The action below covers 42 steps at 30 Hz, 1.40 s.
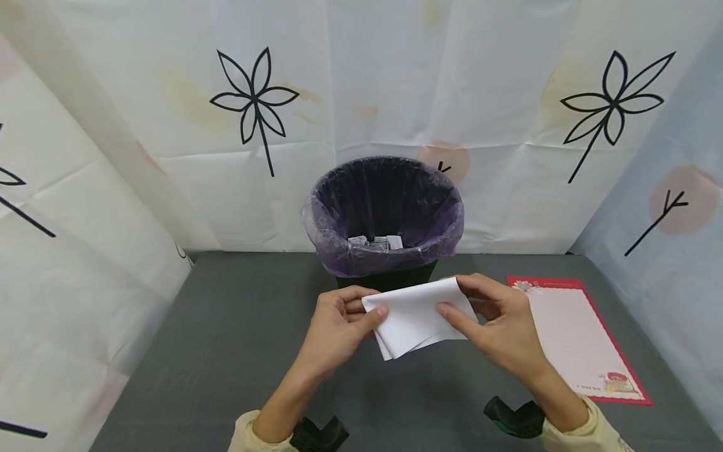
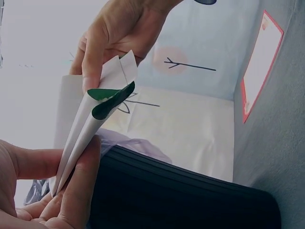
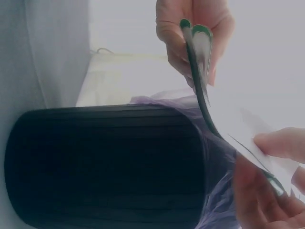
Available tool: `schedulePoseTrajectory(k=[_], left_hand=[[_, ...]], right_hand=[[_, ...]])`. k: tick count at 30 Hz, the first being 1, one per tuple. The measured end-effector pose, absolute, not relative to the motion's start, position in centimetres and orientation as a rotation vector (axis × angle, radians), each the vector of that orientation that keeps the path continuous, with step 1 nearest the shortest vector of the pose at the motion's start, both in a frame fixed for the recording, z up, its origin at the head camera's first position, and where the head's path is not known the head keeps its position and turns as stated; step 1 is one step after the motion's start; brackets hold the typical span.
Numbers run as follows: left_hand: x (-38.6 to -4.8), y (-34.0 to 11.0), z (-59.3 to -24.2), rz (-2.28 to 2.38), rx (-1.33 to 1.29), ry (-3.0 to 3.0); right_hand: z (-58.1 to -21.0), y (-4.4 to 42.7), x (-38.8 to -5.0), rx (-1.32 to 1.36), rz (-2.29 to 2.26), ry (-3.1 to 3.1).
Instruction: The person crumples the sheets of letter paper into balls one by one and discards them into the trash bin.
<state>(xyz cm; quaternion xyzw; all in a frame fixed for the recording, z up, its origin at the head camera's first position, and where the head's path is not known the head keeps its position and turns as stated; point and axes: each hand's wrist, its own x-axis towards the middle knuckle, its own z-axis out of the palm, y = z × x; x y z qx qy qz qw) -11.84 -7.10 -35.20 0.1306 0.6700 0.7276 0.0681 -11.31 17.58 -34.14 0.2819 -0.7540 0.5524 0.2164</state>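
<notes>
Grey tabletop (image 1: 226, 351); folded paper (image 1: 415, 314) pinched between fingers (image 1: 351, 293), both ends.

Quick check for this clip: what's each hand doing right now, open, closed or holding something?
Left hand: closed, pinching one end of the folded white paper.
Right hand: closed, pinching the paper's other end.

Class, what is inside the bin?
The bin has a purple bag lining it and whitish scraps inside. Its front rim hides their lower parts and whatever lies below.
</notes>
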Motion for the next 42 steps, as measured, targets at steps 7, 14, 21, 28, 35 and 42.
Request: schedulePoseTrajectory(k=[7, 14, 21, 28, 35, 42], left_hand=[[-11.7, -6.8, -35.1, 2.227, 0.346, 1.972], [-11.7, -6.9, -35.4, 2.124, 0.474, 2.015], [-11.8, -7.1, -35.4, 1.926, 0.704, 2.132], [-12.0, -7.2, -34.3, 1.791, 0.767, 2.228], [-12.5, -7.3, -34.3, 1.844, 0.792, 2.191], [-12.3, -6.9, -34.6, 2.019, 0.680, 2.145]], right_hand=[[-34.2, 17.3, -11.5, 0.879, 1.460, -1.968], [-34.0, 17.5, -11.4, 0.833, 1.466, -2.078], [-33.7, 17.9, -11.7, 0.841, 1.541, -2.220], [-33.6, 18.1, -11.9, 0.916, 1.565, -2.288], [-33.6, 18.3, -12.1, 0.833, 1.695, -2.296], [-33.9, 18.6, -12.1, 0.741, 2.069, -2.235]])
